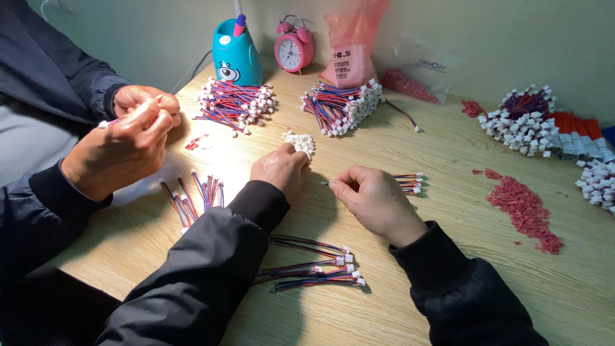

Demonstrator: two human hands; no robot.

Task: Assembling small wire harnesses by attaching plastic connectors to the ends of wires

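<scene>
Two hands are working: the left hand (280,170) is pinching at white connectors (300,142) just beyond its fingertips; the right hand (375,200) is gripping a thin wire (407,182), light and floppy, best pinched near its plug.

pink alarm clock (294,50), teal pen holder (236,56), red-and-blue wire bundles (234,102), black sleeves (211,269)

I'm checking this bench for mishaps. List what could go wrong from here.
1. The left hand reaches into the small pile of white connectors; a nudge could scatter them.
2. The finished wire leads lie right by the sleeves and might get swept aside.
3. The red bits could mix into nearby bundles.
</scene>
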